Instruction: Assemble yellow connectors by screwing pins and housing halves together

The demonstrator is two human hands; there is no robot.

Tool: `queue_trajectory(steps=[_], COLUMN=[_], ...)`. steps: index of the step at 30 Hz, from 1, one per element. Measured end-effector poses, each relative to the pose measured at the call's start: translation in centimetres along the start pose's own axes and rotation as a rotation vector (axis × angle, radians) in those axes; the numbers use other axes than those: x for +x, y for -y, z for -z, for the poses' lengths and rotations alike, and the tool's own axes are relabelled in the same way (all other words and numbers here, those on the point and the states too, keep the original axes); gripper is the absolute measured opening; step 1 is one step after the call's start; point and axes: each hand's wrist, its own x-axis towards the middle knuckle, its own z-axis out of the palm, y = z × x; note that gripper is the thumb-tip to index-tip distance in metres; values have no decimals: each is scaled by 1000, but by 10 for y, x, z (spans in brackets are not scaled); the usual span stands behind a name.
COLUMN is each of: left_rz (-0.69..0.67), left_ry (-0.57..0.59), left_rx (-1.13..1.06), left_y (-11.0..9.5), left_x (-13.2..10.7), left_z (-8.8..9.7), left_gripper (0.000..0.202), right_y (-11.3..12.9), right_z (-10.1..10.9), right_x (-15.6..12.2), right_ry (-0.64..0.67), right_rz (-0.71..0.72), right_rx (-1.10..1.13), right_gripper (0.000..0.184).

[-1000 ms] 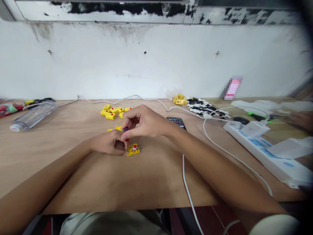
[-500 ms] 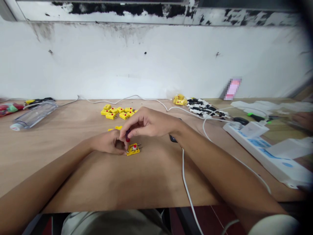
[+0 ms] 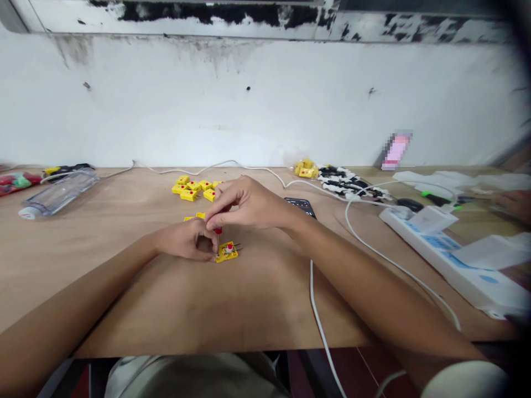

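My left hand rests on the wooden table and pinches the edge of a small yellow circuit module, which has a red push button and metal pins. My right hand is above it, with its fingers shut around a small screwdriver. The tool's red part shows below the fingertips, and its tip is at the module's left side. The upper end of the handle is hidden by my fingers. A loose group of similar yellow modules lies just beyond my hands.
A black phone lies beyond my right wrist, and a white cable crosses the table. On the right are a white power strip and black-and-white parts. A clear plastic case lies left. A co-worker's hand shows at the right edge.
My right hand has shifted slightly down and right, bringing the screwdriver closer to the module and hiding its dark top. The left hand and module have barely moved.
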Motion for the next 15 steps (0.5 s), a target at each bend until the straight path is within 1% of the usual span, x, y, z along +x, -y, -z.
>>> queue_trajectory(steps=[5,10,12,15], left_rz=[10,46,45,22], left_ry=[7,-17,-18,-4], left_rx=[-16,-36,-54,-90], left_y=[0,2,1,1], left_x=[0,-1,-1,-1], left_z=[0,-1,-2,-3], left_gripper=[9,13,12,8], right_y=[2,3,3,5], right_z=[6,9,7,3], right_x=[-2,-4,-3,-2], right_ry=[62,231,254,235], right_rz=[-73,-86,-84,-102], right_rx=[207,348,368,312], right_gripper=[21,22,24,23])
